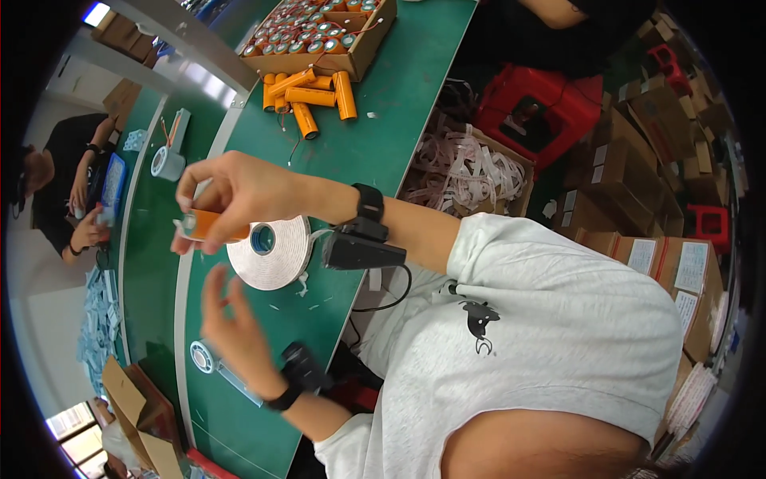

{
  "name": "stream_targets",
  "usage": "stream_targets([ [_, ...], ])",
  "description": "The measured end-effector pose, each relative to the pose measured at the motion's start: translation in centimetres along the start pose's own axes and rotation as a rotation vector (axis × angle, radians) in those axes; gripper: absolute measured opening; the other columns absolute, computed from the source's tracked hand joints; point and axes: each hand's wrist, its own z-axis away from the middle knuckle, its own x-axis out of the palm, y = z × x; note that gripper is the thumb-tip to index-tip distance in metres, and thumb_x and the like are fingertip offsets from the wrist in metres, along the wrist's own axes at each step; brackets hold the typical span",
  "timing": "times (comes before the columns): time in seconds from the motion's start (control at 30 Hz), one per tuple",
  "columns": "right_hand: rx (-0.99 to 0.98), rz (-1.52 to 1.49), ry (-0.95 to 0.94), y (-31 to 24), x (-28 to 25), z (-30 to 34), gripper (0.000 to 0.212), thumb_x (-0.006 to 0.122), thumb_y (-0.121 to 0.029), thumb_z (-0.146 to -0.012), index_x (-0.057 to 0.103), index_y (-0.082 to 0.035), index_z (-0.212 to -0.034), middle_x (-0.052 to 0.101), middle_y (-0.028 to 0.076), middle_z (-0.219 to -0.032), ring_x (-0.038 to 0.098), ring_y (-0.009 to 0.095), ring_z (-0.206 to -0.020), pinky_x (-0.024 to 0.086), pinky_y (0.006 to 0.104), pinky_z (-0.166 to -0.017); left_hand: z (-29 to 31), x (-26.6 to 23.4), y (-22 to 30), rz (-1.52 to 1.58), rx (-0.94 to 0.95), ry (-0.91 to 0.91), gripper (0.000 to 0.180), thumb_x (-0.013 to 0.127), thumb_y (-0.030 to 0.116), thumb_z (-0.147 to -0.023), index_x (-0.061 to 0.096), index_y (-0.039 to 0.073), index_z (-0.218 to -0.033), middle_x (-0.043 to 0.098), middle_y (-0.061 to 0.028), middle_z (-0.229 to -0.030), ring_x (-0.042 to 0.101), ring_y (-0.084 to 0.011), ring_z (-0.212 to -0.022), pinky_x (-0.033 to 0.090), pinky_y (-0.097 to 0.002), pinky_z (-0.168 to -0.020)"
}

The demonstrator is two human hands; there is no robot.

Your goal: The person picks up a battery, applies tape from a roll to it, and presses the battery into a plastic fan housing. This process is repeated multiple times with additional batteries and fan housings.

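My right hand point(239, 188), at the upper middle, grips an orange cylindrical battery point(206, 224) between thumb and fingers. The battery's pale end points left and something white shows at it. Below, my left hand point(235, 323) is slightly blurred; its fingers are apart and nothing shows in them. A large roll of white tape point(283, 267) with a blue core lies flat on the green table point(263, 319), partly behind the right hand. Several loose orange batteries point(307, 97) with thin wires lie piled above the right hand. Black devices are strapped to both wrists.
A cardboard box point(363, 49) full of batteries stands on the table's upper part. Tape holders point(202, 358) point(169, 162) sit on the table. Across it a person point(68, 172) works by a blue tray point(114, 182). Right of the table are a carton of tape scraps point(467, 172) and a red stool point(542, 112).
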Motion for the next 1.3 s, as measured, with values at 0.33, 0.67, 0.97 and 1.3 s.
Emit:
stream_targets([
  [0.33, 0.116, 0.903, -0.239, -0.7, -1.2, -0.4, 0.016, 0.060, 0.008, -0.066, 0.048, 0.002, -0.075, 0.063, 0.016, -0.086, 0.062, 0.017, -0.076, 0.047, 0.0280, -0.061, 3.5, -8.1, -12.0, -0.247, 0.151, -0.174, 0.064, 0.069, -0.003, -0.056, 0.046, 0.004, -0.116, 0.045, -0.0121, -0.123, 0.040, -0.0303, -0.114, 0.035, -0.0377, -0.091],
  [0.67, -0.090, 0.998, -0.650, 0.1, 1.1, -3.4, 0.024, 0.057, 0.005, -0.062, 0.058, -0.001, -0.085, 0.061, 0.010, -0.074, 0.060, 0.023, -0.070, 0.046, 0.0304, -0.061, 3.5, -4.0, -9.8, -0.442, 0.423, -0.018, 0.030, 0.069, 0.007, -0.067, 0.056, 0.000, -0.092, 0.052, -0.0105, -0.112, 0.046, -0.0306, -0.106, 0.038, -0.0366, -0.086],
  [0.97, 0.092, 0.832, -0.579, 6.4, 4.2, -1.2, 0.019, 0.059, 0.003, -0.065, 0.058, 0.000, -0.083, 0.061, 0.010, -0.074, 0.060, 0.022, -0.069, 0.046, 0.0313, -0.061, 3.8, -3.2, -9.2, -0.297, 0.326, 0.079, 0.010, 0.052, 0.007, -0.082, 0.050, 0.000, -0.088, 0.054, -0.0115, -0.102, 0.050, -0.0279, -0.089, 0.041, -0.0348, -0.074],
  [1.3, 0.083, 1.045, -0.707, 7.4, 4.7, -0.8, 0.013, 0.060, -0.003, -0.067, 0.055, 0.002, -0.079, 0.059, 0.012, -0.068, 0.059, 0.027, -0.066, 0.046, 0.0361, -0.056, 3.5, -2.6, -9.3, -0.115, 0.164, 0.123, 0.010, 0.044, 0.004, -0.086, 0.048, -0.001, -0.093, 0.054, -0.0121, -0.090, 0.049, -0.0267, -0.080, 0.040, -0.0342, -0.071],
])
